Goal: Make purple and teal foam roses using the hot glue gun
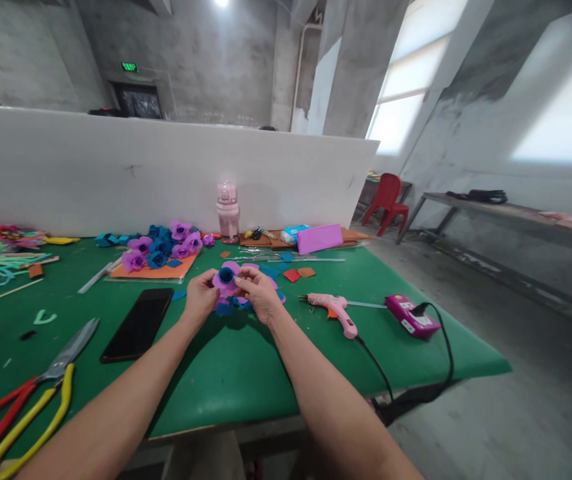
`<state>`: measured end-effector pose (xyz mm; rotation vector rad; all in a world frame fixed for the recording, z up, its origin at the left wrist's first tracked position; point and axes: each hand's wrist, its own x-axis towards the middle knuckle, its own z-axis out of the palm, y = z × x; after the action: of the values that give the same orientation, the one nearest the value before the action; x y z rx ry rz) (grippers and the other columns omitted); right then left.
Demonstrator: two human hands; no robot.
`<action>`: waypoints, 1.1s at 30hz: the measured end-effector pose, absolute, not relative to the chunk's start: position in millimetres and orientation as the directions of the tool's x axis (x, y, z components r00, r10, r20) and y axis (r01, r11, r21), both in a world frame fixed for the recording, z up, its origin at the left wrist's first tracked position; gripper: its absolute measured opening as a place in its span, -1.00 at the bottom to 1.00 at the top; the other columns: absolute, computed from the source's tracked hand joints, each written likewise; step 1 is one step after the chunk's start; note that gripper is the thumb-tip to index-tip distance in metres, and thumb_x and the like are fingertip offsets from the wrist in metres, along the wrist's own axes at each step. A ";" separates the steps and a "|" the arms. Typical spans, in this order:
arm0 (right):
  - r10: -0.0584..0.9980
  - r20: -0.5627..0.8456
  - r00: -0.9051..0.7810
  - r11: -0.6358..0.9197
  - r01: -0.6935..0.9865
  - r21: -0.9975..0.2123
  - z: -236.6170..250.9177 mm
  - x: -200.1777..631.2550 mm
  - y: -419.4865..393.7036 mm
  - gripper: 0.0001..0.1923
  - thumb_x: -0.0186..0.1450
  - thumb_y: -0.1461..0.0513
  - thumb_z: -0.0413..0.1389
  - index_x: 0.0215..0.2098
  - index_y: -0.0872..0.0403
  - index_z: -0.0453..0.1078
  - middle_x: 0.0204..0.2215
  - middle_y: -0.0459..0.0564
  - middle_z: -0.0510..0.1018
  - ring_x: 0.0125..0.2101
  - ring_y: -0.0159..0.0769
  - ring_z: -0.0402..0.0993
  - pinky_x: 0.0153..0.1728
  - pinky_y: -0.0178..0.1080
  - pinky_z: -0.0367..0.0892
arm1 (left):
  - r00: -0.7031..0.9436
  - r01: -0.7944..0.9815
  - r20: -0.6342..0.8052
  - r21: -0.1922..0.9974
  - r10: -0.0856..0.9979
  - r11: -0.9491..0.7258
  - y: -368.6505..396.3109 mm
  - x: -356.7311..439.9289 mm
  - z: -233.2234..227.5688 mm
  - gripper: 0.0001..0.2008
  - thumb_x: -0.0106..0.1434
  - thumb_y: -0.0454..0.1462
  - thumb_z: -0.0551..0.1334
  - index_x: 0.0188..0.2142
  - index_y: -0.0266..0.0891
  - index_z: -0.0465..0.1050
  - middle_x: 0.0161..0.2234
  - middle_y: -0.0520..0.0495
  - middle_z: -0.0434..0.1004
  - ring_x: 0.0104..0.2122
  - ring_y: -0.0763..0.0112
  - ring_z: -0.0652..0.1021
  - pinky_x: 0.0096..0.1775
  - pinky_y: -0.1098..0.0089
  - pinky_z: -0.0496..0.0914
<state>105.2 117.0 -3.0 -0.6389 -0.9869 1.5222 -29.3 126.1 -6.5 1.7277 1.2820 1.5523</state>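
Both my hands hold one craft flower [226, 285], which has purple petals around a rolled dark-blue centre. My left hand [201, 295] pinches its left edge. From the right, my right hand [260, 292] grips a petal between thumb and fingers. Blue and purple petal pieces [225, 309] lie on the green table just below and behind my hands. To the right rests a pink glue gun [331, 307], its nozzle pointing left towards my right hand. A black phone [139, 325] lies left of my left hand.
Finished purple and blue flowers [159, 248] sit on an orange sheet behind. Large scissors [63, 363] lie at front left, near colourful strips [6, 267]. A pink bottle [228, 212] stands by the white partition [166, 173]. A purple box [411, 317] and black cord [376, 363] are at right.
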 end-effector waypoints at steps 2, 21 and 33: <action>0.968 0.144 -0.204 0.015 -0.527 -0.850 -2.9 105.0 116.6 -0.64 -0.13 0.17 0.32 -0.39 0.07 0.35 -0.60 -0.23 0.41 -0.61 -0.52 0.36 -0.52 -0.41 0.31 | -0.079 0.318 0.491 0.838 0.868 -0.444 126.7 -29.4 -7.3 -0.97 -0.13 -0.35 0.17 -0.60 -0.27 0.38 -0.64 0.13 0.34 -0.57 0.54 0.30 -0.51 0.55 0.21; 0.983 0.181 -0.016 0.164 -0.353 -0.921 -1.0 105.9 118.8 -0.74 -0.04 0.04 0.23 -0.55 0.07 0.42 -0.63 -0.15 0.42 -0.60 -0.46 0.26 -0.50 -0.34 0.25 | -0.038 0.373 0.521 0.799 0.853 -0.472 127.6 -30.6 -10.1 -0.84 -0.16 -0.38 0.12 -0.53 -0.27 0.44 -0.56 0.10 0.42 -0.51 0.49 0.38 -0.42 0.52 0.27; 0.959 0.275 0.071 0.284 -0.235 -0.930 1.1 106.2 117.2 -0.77 -0.01 0.06 0.21 -0.58 0.05 0.44 -0.63 -0.14 0.45 -0.56 -0.40 0.32 -0.47 -0.33 0.24 | -0.022 0.378 0.523 0.793 0.852 -0.477 126.5 -30.1 -8.9 -0.82 -0.16 -0.39 0.12 -0.51 -0.26 0.45 -0.53 0.07 0.47 -0.49 0.47 0.41 -0.39 0.50 0.30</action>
<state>106.2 117.2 1.1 -0.8418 -1.1256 1.0792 -30.1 126.5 -8.9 1.8405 1.2813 1.5097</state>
